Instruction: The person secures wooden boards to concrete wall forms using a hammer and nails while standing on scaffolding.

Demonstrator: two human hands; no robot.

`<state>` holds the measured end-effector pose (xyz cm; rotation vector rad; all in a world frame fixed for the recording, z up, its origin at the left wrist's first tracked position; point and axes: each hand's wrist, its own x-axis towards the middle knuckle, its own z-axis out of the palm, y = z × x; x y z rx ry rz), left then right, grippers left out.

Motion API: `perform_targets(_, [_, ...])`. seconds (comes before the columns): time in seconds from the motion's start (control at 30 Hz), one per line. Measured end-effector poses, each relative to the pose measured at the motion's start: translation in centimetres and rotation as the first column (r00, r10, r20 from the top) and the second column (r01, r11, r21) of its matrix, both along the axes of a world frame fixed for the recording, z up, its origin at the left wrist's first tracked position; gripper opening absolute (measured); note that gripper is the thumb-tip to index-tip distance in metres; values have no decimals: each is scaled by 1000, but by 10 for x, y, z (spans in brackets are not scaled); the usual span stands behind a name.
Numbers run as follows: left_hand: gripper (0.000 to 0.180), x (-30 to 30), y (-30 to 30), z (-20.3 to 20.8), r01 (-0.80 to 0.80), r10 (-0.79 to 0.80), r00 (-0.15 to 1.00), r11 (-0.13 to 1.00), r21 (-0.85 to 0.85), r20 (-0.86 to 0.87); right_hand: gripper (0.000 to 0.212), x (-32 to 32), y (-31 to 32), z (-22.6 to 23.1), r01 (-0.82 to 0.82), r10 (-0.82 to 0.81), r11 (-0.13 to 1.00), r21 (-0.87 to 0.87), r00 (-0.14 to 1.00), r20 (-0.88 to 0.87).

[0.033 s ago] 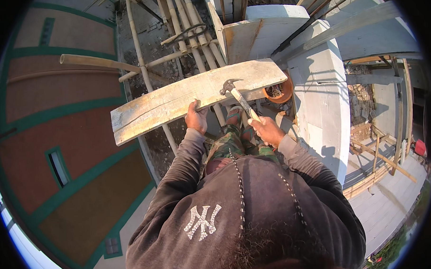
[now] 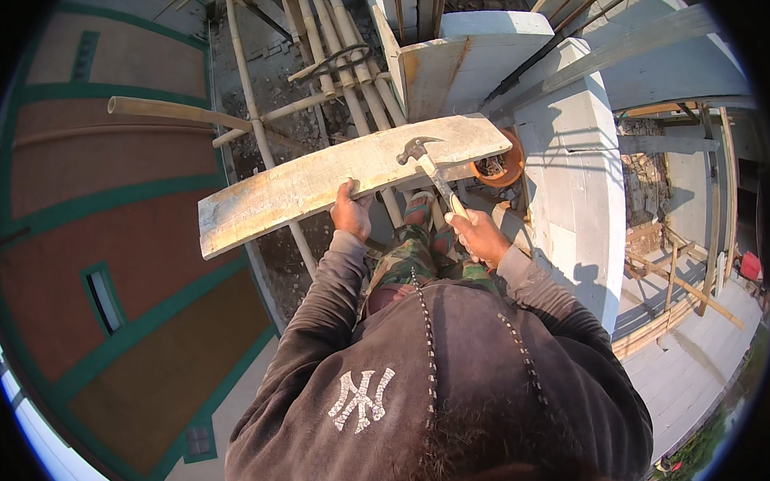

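Observation:
A long, pale wooden board (image 2: 290,181) lies across in front of me, its surface stained and worn. My left hand (image 2: 351,212) grips the board's near edge, thumb up at the top face and the other fingers mostly hidden. In my right hand (image 2: 482,237) is a claw hammer (image 2: 438,181), held by its light handle. The dark hammer head is over the right half of the board, its claw pointing right; whether it touches the wood I cannot tell.
Just right of the board, an orange-brown round container (image 2: 511,168) holds small dark pieces. Bamboo poles (image 2: 345,64) run beyond the board over rubble-strewn ground. A pale block wall (image 2: 570,200) rises on the right. A brown building wall with green bands (image 2: 131,249) stands left.
The hammer head has shifted slightly to the right and upward over the board. The board's far edge has tipped down a little. Both hands keep their grip.

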<state>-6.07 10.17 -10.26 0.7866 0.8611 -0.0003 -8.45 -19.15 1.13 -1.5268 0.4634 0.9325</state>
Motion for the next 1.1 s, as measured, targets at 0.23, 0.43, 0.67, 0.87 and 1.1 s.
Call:
perform_targets(0.23, [47, 21, -14, 27, 12, -5, 972, 1000, 26, -236, 24, -8, -13, -6, 252, -243, 964, -82, 964, 106])
perform_targets(0.43, [48, 15, -45, 60, 64, -74, 970, 997, -48, -232, 13, -5, 4, -22, 211, -214, 977, 38, 962, 170])
perform_targets(0.67, [44, 9, -80, 104, 31, -68, 965, 989, -145, -255, 21, 6, 40, -23, 203, -224, 973, 108, 946, 235])
perform_targets(0.87, [49, 3, -64, 100, 18, -66, 986, 952, -305, -150, 33, -6, -3, 8, 478, -372, 878, -4, 689, 621])
perform_targets(1.1, [32, 7, -33, 61, -1, -111, 978, 847, -532, -179, 31, 18, -83, 46, 748, -648, 602, 279, 254, 718])
